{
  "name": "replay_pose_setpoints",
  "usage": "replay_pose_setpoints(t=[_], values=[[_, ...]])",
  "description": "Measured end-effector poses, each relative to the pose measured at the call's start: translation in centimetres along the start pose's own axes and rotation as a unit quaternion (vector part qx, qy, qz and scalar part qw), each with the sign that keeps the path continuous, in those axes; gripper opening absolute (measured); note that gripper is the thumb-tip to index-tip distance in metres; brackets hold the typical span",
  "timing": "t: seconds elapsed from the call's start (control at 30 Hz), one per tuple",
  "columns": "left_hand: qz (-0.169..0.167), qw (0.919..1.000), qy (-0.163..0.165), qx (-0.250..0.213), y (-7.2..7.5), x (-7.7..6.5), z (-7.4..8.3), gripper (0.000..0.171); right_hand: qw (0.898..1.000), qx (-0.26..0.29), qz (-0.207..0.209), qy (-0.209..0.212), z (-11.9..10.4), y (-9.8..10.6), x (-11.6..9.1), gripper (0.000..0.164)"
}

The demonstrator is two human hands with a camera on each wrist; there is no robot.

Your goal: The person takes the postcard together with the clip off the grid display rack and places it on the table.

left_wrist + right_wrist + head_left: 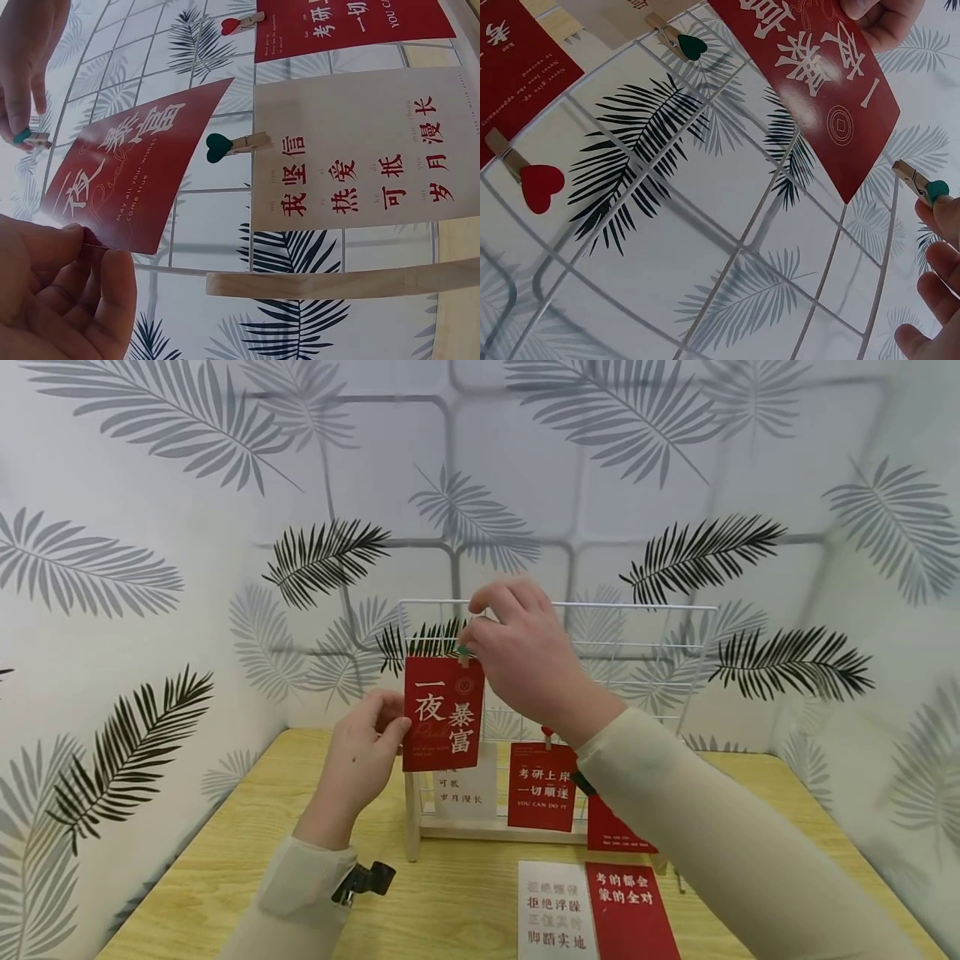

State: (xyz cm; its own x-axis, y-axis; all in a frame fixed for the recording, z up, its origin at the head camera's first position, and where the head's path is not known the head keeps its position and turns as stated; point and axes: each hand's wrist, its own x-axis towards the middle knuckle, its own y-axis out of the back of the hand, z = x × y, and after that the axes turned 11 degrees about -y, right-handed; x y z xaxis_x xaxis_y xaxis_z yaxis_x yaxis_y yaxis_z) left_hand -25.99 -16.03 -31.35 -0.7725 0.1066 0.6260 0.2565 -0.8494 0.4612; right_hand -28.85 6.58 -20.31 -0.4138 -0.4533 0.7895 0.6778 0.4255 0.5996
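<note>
My left hand (pixel 363 747) pinches a red card (pixel 442 710) with white Chinese lettering by its lower left edge, between thumb and fingers. The card is raised in front of the upper left of a white wire grid rack (pixel 637 605). Near the rack's top bar, my right hand (pixel 525 647) pinches a small wooden clothespin (pixel 913 182) with a green heart. In the right wrist view, a gap shows between that clothespin and the card's edge. Below, a white card (pixel 330 187) hangs on the grid from another green-heart clothespin (pixel 229 148), partly hidden in the head view.
Another red card (pixel 542 785) hangs from a red-heart clothespin (pixel 541 187). A further red card (pixel 622 827) is partly behind my right forearm. The rack stands on a wooden base (pixel 502 833). A white card (pixel 555 910) and a red card (pixel 633 918) lie on the table (pixel 247 868).
</note>
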Motion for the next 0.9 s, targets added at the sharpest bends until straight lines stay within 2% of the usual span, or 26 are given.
replay_pose_setpoints(t=[0.23, 0.4, 0.9], values=[[-0.003, 1.0, 0.001, -0.002, 0.2, -0.7, 0.0, 0.017, 0.999, 0.039, 0.028, 0.016, 1.1, 0.4, -1.9, 0.006], [-0.011, 0.9997, 0.014, -0.017, 0.3, -1.2, 0.1, 0.018, 0.998, 0.048, 0.035, 0.015, 2.0, 0.5, -3.1, 0.006], [-0.039, 0.9969, 0.05, -0.047, -0.1, -2.5, -0.3, 0.019, 0.996, 0.077, -0.001, -0.038, 4.6, 0.9, -7.6, 0.01]])
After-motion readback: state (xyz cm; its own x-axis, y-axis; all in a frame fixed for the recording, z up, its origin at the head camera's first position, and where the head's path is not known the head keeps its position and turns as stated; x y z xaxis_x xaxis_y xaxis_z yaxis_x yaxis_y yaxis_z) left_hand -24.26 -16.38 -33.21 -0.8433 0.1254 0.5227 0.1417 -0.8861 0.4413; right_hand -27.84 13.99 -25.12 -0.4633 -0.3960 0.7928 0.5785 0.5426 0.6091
